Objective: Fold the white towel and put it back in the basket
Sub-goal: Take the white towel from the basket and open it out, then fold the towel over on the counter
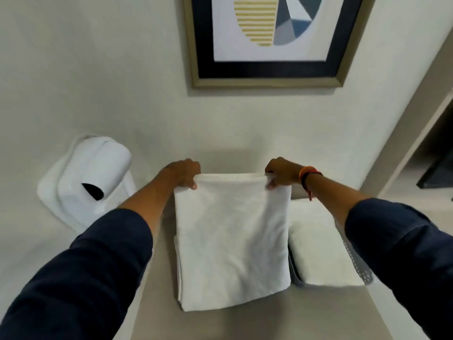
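The left hand [183, 174] and right hand [282, 175] each pinch a far corner of the white towel [232, 241], which lies between them in several layers on the shelf [159, 303]. To fold well, keep both corners level and bring them toward the near edge together (the stacked edges look slightly uneven). The basket [360, 268], holding another towel [323, 251], sits just below the right wrist.

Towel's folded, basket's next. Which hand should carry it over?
Probably right. The right hand pinches the white towel corner nearest the basket; the left hand holds the far corner.
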